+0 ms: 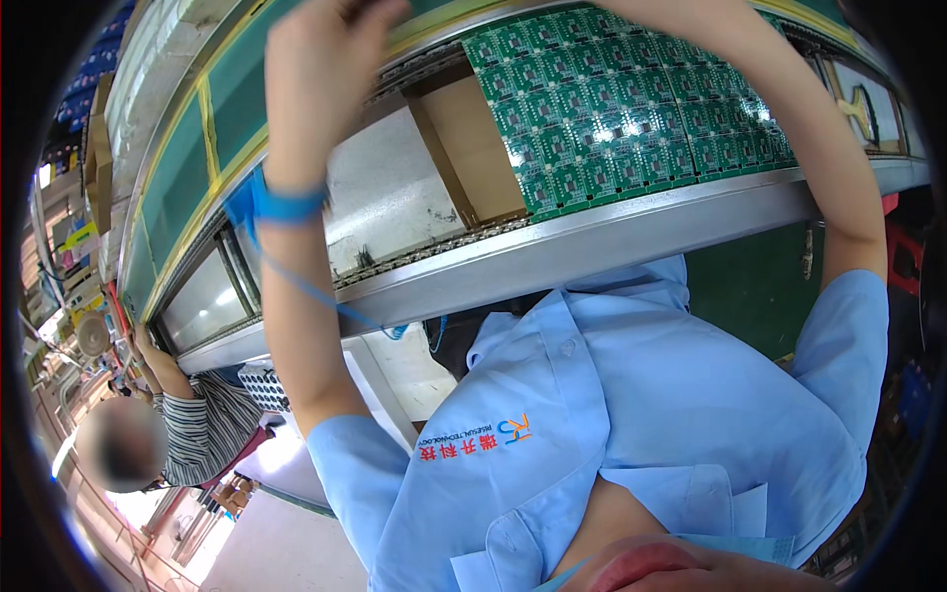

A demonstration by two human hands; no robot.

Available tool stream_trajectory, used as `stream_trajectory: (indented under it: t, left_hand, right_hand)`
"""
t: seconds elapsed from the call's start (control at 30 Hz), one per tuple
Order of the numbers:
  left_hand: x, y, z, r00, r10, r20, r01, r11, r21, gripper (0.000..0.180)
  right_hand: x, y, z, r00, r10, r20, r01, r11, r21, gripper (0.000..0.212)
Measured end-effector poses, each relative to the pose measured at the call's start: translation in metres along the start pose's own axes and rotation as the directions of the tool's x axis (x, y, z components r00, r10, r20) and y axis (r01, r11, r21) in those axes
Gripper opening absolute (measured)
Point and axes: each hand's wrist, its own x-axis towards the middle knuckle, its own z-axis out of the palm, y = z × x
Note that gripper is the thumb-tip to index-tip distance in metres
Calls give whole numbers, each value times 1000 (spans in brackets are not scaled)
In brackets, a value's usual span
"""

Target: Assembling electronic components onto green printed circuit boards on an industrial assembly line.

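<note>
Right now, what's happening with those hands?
Left hand blurred, grip unclear. Right hand out of frame. Green circuit boards lie on conveyor; right forearm partly covers them.

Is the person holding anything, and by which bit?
It can't be told: the bare left hand, with a blue band around its wrist, is blurred at the top edge, and the right hand lies out of view.

Pale blue shirt [681, 385], short sleeves [357, 474]; blue wristband [290, 206].

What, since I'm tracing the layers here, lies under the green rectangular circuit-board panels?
An open brown cardboard box shows at their left edge and seems to run beneath. The panels cover the rest, so its far end and anything lying there cannot be seen.
</note>
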Motion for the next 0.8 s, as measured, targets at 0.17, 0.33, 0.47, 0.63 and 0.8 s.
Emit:
stream_trajectory:
  t: [0.17, 0.33, 0.47, 0.63, 0.8]
  left_hand:
    - [39, -34, 6, 998, -68, 10, 68, 955, -287, 17]
    - [48, -27, 13, 986, -75, 152, 103, 977, -186, 16]
    - [44, -31, 16, 996, -81, 46, 86, 987, -136, 15]
    - [40, -13, 9, 989, -136, -54, 123, 971, -203, 12]
    - [31, 8, 5, 991, -129, -29, 106, 906, -409, 10]
  right_hand:
    - [-43, -30, 14, 984, -110, 143, 88, 984, 153, 12]
    - [-80, -27, 32, 978, -186, 93, 184, 982, 32, 20]
    - [-83, -37, 39, 982, -135, 129, 141, 989, -34, 24]
    - [-82, -40, 41, 982, -125, 145, 133, 990, -48, 28]
    - [-81, -42, 42, 977, -154, 150, 169, 982, -90, 29]
